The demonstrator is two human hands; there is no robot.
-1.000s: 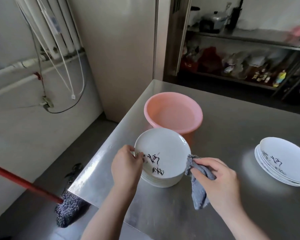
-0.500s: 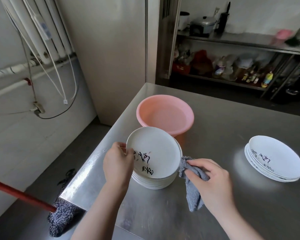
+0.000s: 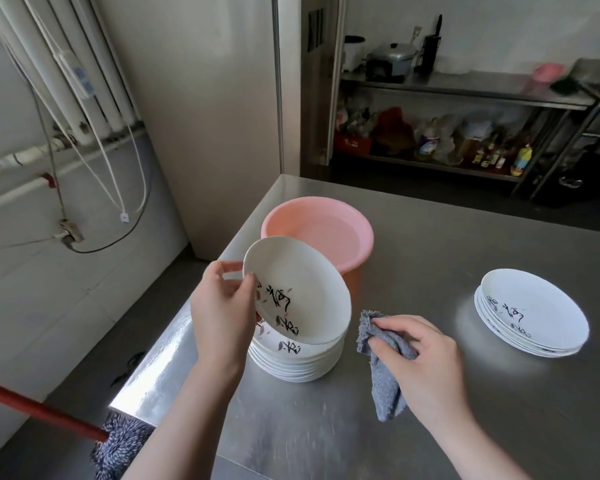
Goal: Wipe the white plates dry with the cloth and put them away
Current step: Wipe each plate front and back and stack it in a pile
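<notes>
My left hand (image 3: 222, 306) grips the left rim of a white plate (image 3: 302, 285) with black writing and tilts it up off a stack of white plates (image 3: 298, 358) at the table's near left. Just right of that stack, my right hand (image 3: 426, 365) holds a crumpled grey cloth (image 3: 385, 379), apart from the tilted plate. A second, lower stack of white plates (image 3: 534, 313) lies flat at the right of the table.
A pink plastic basin (image 3: 317, 230) stands right behind the plate stack. The steel table (image 3: 430, 237) has its left edge close to my left hand. A red-handled mop (image 3: 118, 441) leans below that edge. Shelves with pots and bottles stand at the back.
My left hand has lifted and tilted the top plate off the stack. My right hand with the cloth has drawn away from the plate to the right.
</notes>
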